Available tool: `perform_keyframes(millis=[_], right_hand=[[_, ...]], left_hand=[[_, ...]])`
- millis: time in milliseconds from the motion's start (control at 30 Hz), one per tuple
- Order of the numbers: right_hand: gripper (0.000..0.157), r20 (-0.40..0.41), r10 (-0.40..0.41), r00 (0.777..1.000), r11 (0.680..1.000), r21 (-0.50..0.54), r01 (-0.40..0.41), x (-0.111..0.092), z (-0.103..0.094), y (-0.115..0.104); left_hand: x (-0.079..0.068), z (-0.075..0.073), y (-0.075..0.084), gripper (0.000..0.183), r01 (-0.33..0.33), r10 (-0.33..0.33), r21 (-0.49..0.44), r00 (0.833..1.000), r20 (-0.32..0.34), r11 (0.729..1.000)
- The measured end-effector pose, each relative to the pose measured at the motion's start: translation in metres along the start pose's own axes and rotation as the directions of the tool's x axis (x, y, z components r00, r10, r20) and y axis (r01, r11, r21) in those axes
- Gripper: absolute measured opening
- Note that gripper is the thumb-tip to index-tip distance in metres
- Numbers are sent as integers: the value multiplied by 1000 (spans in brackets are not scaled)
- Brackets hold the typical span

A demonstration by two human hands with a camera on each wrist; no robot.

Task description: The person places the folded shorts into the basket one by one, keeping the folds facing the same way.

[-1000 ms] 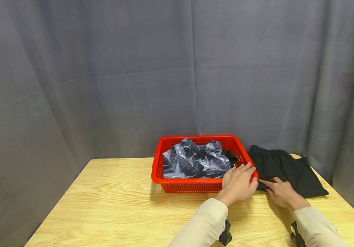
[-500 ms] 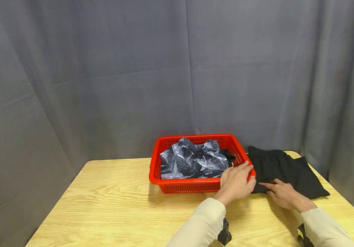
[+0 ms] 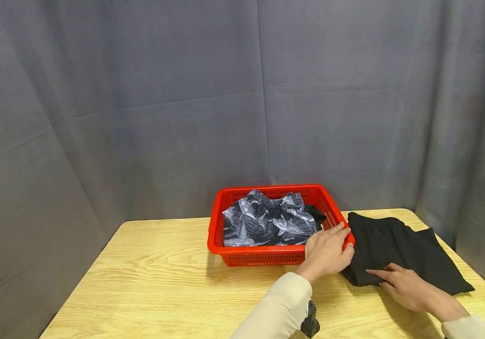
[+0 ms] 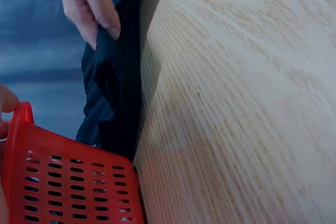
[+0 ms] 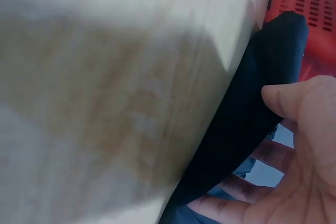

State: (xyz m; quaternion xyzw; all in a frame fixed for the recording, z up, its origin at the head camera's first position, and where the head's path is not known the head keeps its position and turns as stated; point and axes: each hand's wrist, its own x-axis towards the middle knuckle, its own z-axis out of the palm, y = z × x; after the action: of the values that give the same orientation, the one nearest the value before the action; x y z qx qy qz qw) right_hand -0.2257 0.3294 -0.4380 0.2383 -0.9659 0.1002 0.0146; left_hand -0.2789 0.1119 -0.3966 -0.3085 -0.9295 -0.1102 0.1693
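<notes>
A red plastic basket (image 3: 263, 259) stands toward the back of the table, my left hand (image 3: 327, 249) gripping its rim at the near right corner. Inside lies a dark grey garment with a white leaf-like print (image 3: 267, 221), with some black cloth at its right side. Black shorts (image 3: 394, 245) lie spread to the right of the basket, waistband toward the back. My right hand (image 3: 409, 288) pinches their near edge. In the right wrist view the thumb (image 5: 281, 100) is on the near side of the shorts and the fingers are on the far side.
The wooden table (image 3: 153, 278) extends left and in front of the basket. A grey curtain (image 3: 183, 117) hangs close behind the table and along both sides. The basket's right side is close against the shorts.
My right hand has drawn the black shorts to the right and toward me, out from beside the basket. My left hand has stayed on the basket's corner.
</notes>
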Motion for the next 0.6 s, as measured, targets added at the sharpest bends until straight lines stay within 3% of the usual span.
perform_keyframes(millis=[433, 600], right_hand=[[32, 41, -47, 998, 999, 24, 46, -35, 11, -11], [37, -56, -190, 980, 982, 17, 191, -49, 19, -12]], left_hand=[[-2, 1, 1, 43, -11, 11, -28, 1000, 9, 1000], [-3, 0, 1, 42, -9, 9, -35, 1000, -2, 999]])
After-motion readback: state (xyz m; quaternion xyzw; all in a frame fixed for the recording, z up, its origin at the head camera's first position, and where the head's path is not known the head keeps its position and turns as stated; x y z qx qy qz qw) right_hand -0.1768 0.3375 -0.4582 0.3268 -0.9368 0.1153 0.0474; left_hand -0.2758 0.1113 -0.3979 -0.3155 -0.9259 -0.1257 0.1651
